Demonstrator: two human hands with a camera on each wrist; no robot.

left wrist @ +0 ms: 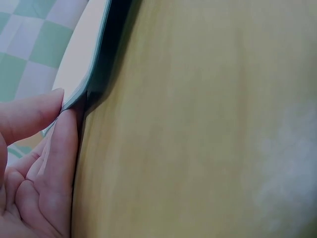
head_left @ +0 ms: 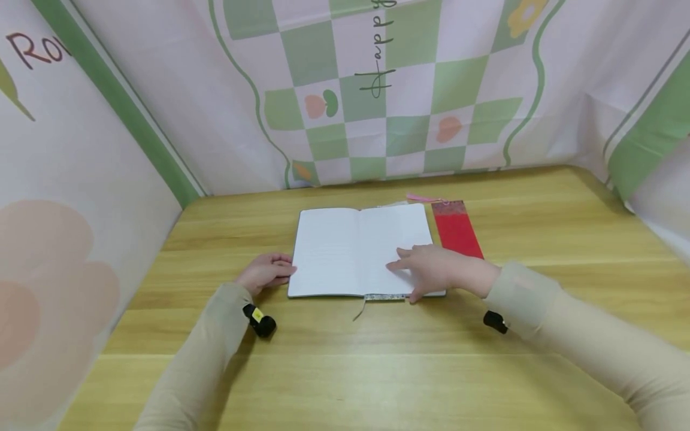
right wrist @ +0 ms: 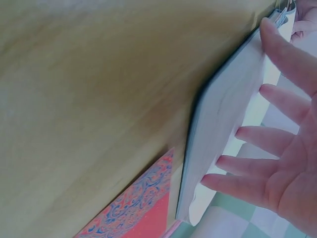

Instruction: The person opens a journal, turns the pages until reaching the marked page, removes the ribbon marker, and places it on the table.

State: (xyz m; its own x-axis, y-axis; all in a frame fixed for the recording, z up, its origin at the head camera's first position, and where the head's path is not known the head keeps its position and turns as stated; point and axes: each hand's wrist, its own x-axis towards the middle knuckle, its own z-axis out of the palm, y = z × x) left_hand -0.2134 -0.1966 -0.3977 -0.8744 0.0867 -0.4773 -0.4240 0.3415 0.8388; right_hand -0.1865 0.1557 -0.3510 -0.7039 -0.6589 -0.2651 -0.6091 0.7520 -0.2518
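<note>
An open notebook [head_left: 329, 251] with blank-looking white pages and a dark cover lies on the wooden table. My left hand [head_left: 266, 272] pinches its left edge between thumb and finger, which the left wrist view shows close up. Over the right-hand page my right hand [head_left: 433, 269] spreads its fingers, straight, with the thumb at the notebook's lower edge. A patterned strip [head_left: 385, 297] sticks out from under the pages at the bottom, beside a thin ribbon [head_left: 359, 311]. Part of the right page is hidden by my right hand.
A red bookmark [head_left: 458, 230] with a patterned end lies just right of the notebook, partly behind my right wrist. Its pink tassel [head_left: 423, 198] reaches past the notebook's far edge. A checkered curtain [head_left: 366, 131] hangs behind the wooden table [head_left: 345, 371].
</note>
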